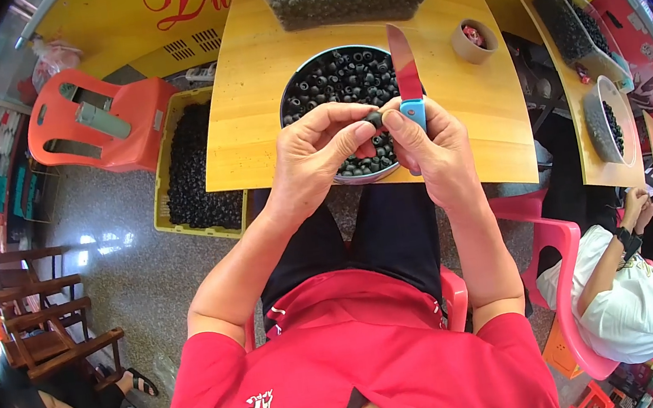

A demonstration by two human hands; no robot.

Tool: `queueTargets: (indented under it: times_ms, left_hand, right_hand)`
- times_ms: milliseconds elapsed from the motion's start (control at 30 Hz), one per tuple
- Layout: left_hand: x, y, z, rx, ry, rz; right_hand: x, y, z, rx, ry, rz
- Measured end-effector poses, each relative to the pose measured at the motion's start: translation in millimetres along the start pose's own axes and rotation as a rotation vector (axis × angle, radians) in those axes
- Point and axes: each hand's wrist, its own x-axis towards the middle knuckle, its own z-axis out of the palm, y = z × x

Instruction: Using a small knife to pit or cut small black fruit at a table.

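My left hand (319, 153) is closed, pinching a small dark rounded piece (374, 119) between thumb and fingertips. A folding knife with a light blue handle (413, 112) is gripped in my right hand (444, 149). Its broad blade (403, 60) points away from me and looks reddish. The right thumb tip meets the dark piece from the other side. Below both hands stands a round basin (283, 105) of small black rounded parts (332, 81), many with a hole. Something reddish (366, 150) shows beneath my left fingers; I cannot make it out.
On the wooden table (247, 124), a clear bin (350, 1) of black parts stands at the far side, a small round cup (475, 41) at right. A yellow crate (195, 159) of black parts and an orange chair (108, 121) are left. Another person (618, 290) sits right.
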Motion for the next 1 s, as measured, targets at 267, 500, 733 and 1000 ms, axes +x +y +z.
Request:
queueTargets:
  times_ms: [267,500,733,1000]
  left_hand:
    - [-0.2,-5.1,-1.5,-0.250,0.016,-0.029]
    - [0.7,-8.9,2.7,-0.311,-0.016,-0.004]
    - [-1.1,-9.7,3.4,-0.308,-0.023,-0.005]
    - [-2.6,-10.1,4.9,-0.420,-0.057,-0.014]
  right_hand:
    - [2.7,2.8,-6.1,-0.753,0.078,-0.650]
    - [-0.7,1.9,-5.7,-0.908,0.057,-0.669]
    - [0.2,3.4,-6.6,-0.973,0.064,-0.712]
    - [1.3,8.5,-8.6,-0.946,0.053,-0.731]
